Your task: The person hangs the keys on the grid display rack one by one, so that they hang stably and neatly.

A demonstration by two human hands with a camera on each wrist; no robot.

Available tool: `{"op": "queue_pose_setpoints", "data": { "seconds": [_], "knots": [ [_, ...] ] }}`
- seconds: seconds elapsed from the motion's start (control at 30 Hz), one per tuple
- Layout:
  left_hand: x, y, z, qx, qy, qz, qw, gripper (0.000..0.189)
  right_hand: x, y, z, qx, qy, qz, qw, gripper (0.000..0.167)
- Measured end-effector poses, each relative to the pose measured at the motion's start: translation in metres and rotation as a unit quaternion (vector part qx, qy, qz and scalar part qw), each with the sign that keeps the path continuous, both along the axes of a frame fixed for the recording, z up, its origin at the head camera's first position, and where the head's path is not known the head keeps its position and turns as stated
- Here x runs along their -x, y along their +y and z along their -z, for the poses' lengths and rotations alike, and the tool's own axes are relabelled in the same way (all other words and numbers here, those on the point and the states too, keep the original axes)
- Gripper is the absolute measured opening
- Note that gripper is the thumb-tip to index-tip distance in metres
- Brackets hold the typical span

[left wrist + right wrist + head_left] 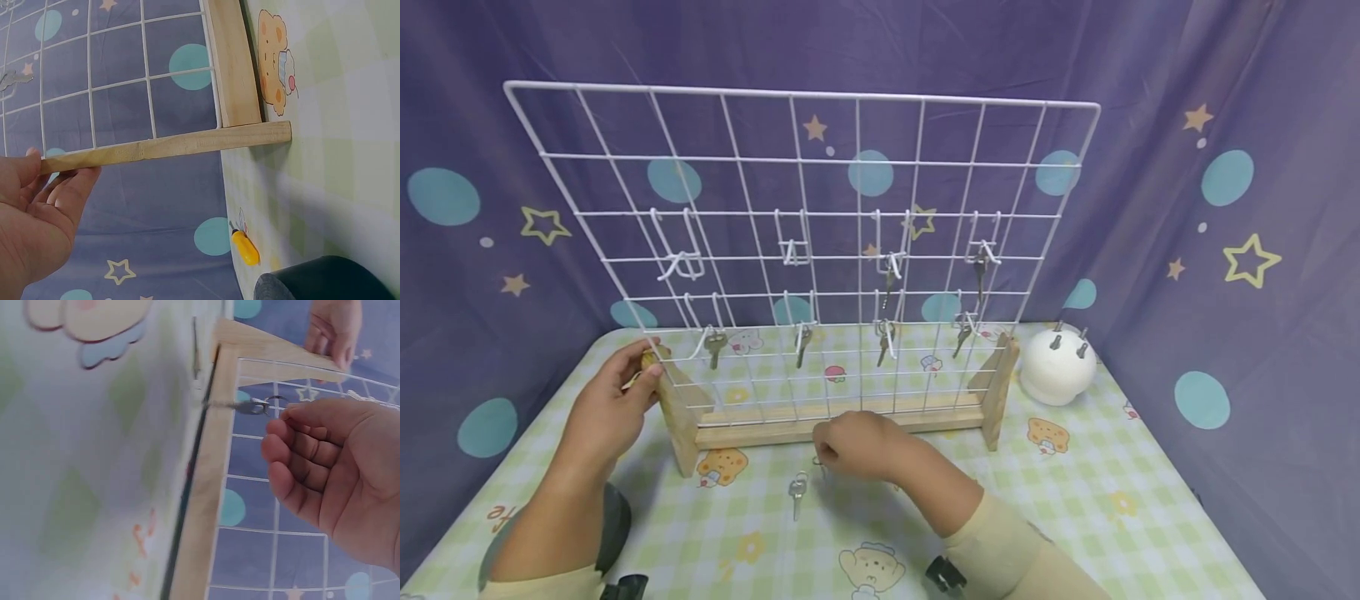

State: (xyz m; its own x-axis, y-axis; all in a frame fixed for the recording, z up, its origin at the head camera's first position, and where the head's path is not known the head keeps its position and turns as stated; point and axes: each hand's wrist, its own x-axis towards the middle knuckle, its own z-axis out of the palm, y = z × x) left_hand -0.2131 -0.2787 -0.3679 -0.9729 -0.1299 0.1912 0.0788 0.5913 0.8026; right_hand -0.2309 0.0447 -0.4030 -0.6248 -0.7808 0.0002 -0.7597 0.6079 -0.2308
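My left hand grips the upper end of the wooden side piece of a rack, its thumb on one face and fingers on the other. My right hand is low in front of the rack's wooden crossbar. Between thumb and forefinger it pinches the ring of a key, whose blade points away from the fingers. Another key with a ring lies on the tablecloth to the left of that hand. Above, the white wire grid bears hooks, and keys hang from several, including a lower-left key.
A white rounded holder with several small metal pieces sticking up stands right of the rack. A dark green cylindrical object is near my left forearm. Purple curtains surround the checked tablecloth.
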Motion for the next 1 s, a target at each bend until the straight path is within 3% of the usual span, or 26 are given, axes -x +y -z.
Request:
{"op": "queue_pose_setpoints", "data": {
  "seconds": [0.4,0.6,0.7,0.83,1.0],
  "knots": [
    [-0.001,-0.001,0.001,-0.006,0.006,-0.002,1.0,0.055,-0.019,0.009,-0.044,0.079,0.018,-0.004,0.9967,0.016],
    [-0.001,-0.001,0.001,-0.005,0.007,-0.001,1.0,0.055,-0.031,0.016,-0.072,0.143,0.039,-0.013,0.9888,0.016],
    [-0.001,-0.001,0.001,-0.004,0.007,-0.001,1.0,0.055,-0.036,0.018,-0.083,0.189,0.051,-0.02,0.9805,0.015],
    [-0.001,0.0,0.001,-0.003,0.004,-0.001,1.0,0.056,-0.043,0.019,-0.099,0.26,0.034,-0.012,0.965,0.015],
    [-0.002,0.001,-0.001,-0.006,0.008,-0.002,0.9999,0.054,-0.046,0.019,-0.118,0.353,-0.007,0.006,0.9356,0.013]
  ]
}}
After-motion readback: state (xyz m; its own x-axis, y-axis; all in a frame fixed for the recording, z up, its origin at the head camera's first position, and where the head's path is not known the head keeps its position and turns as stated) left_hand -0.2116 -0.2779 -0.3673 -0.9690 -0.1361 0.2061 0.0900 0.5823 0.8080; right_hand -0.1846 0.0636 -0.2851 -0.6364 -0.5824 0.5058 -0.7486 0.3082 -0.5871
